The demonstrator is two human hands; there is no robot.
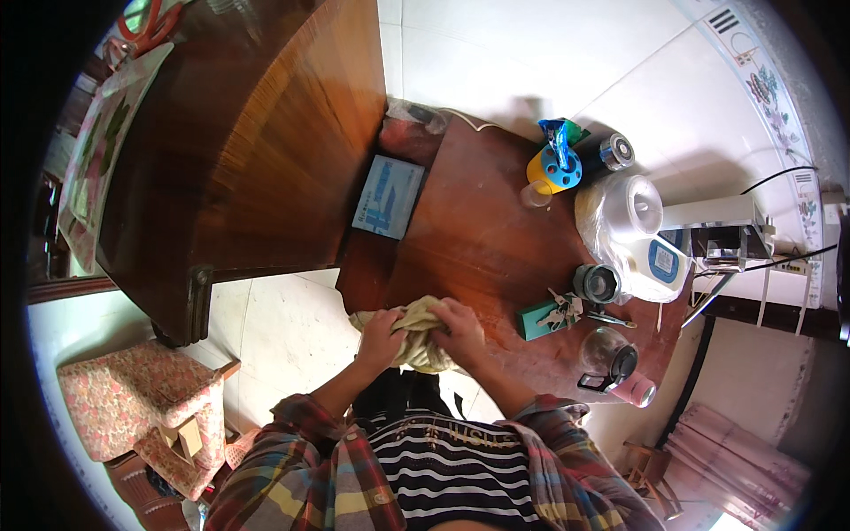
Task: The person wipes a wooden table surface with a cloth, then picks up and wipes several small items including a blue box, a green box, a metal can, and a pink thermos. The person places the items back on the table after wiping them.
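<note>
Both of my hands grip a crumpled, pale yellow-green cloth (423, 335) at the front edge of a dark red-brown wooden table (478, 212). My left hand (382, 338) holds its left side, and my right hand (463, 330) holds the upper right side. Folds of the cloth bunch up between the hands and hang below them. Part of the cloth is hidden under my fingers. Right of my right hand, a green box (535, 321) lies on the tabletop with a bunch of keys or small metal pieces (563, 310) on it.
A glass pot (601, 352), pink cup (639, 390), dark glass jar (596, 284), plastic-wrapped white containers (631, 212), yellow-blue holder (552, 171) and dark flask (616, 152) stand along the right. Left are a blue-white box (388, 197), a tall wooden cabinet (285, 152) and a floral-covered seat (143, 398).
</note>
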